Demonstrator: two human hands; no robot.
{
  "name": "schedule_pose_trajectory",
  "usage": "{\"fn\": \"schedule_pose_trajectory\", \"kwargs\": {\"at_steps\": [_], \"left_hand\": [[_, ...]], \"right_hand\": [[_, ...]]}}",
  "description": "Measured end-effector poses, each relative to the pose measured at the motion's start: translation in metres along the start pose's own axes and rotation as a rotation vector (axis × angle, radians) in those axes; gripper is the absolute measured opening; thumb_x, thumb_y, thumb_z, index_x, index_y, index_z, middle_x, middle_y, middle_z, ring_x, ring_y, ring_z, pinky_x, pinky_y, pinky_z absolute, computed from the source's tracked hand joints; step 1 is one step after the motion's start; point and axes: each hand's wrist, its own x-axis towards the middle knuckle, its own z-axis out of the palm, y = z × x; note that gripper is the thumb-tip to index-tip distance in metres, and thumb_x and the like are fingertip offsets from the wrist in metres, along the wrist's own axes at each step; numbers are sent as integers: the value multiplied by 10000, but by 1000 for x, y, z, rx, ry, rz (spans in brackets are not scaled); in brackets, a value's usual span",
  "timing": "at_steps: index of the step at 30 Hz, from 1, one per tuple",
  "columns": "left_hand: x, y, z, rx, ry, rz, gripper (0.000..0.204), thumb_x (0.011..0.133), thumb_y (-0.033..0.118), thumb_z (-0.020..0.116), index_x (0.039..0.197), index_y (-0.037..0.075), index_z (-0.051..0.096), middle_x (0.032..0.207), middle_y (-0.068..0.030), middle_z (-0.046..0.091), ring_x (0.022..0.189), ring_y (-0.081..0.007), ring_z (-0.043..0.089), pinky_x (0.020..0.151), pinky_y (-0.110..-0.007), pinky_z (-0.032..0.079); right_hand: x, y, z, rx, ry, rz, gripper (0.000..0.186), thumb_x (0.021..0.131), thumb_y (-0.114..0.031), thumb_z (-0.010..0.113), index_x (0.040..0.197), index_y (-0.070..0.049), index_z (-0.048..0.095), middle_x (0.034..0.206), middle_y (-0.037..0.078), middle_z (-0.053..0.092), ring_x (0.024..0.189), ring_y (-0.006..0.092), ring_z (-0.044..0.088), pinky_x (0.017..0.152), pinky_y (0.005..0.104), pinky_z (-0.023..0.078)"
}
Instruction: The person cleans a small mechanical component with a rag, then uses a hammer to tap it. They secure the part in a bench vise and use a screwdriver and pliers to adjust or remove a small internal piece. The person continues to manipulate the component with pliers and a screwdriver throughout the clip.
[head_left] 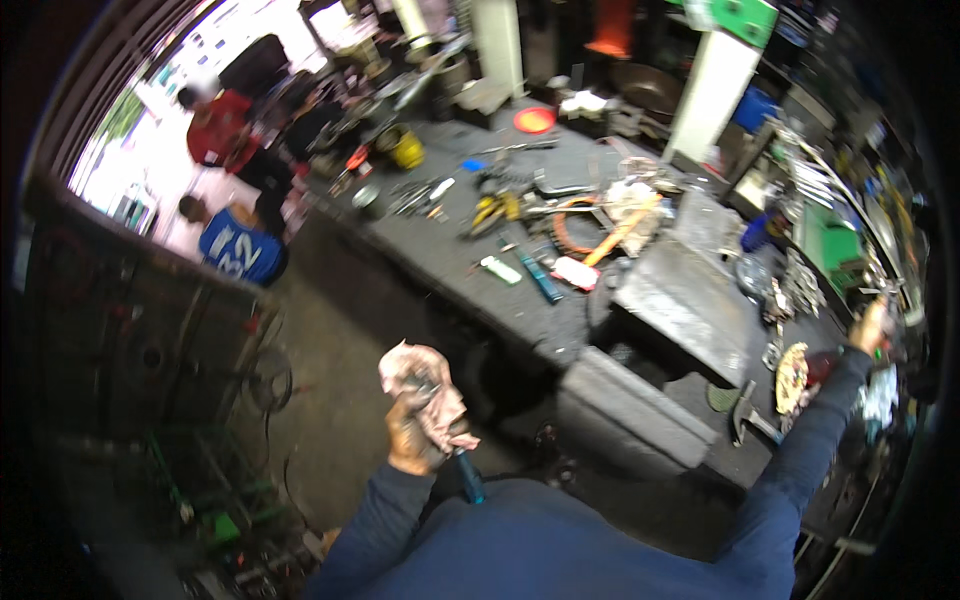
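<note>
My left hand [408,432] is closed around a crumpled pale pink rag [425,385], held over the floor in front of my body. Just below the rag a teal handle [468,478] points down toward my waist; whether the hand grips it too is hidden. My right arm stretches far to the right across the bench. At its end my right hand [873,325] is among metal tools and small parts beside a green tray [832,250]. Its fingers are small and blurred, so what they touch cannot be made out.
A large bench vise [690,300] stands at the dark workbench's [420,235] edge. Around it lie a hammer [745,412], an orange-handled tool [622,232], a teal-handled tool [540,275] and yellow-black pliers [492,212]. Two people, in red [218,130] and blue [240,245], are at the far left.
</note>
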Motion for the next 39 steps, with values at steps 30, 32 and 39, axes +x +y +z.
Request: {"fn": "schedule_pose_trajectory", "kwargs": {"at_steps": [30,32,39], "left_hand": [[-5,288,-107,-162,-272,378,628,735,141,832,1292,10,573,927,-138,705,637,-176,652,525,-268,504],[11,304,-104,-73,-277,347,569,739,179,839,1222,13,588,839,-122,674,558,-151,582,487,-264,459],[67,349,-93,83,-108,518,497,826,75,815,1261,18,581,958,-86,693,789,-152,676,685,-302,585]], "right_hand": [[-533,-860,-307,771,-1227,-1822,281,1013,-295,617,892,-58,707,761,180,662,709,387,678,617,501,512],[-533,-880,-274,949,-1450,-1756,361,1084,-309,551,892,-40,695,758,197,652,736,404,666,621,491,497],[-498,-952,-238,1059,-1371,-1742,409,1088,-353,582,937,1,720,725,157,645,673,297,628,657,447,491]]}}
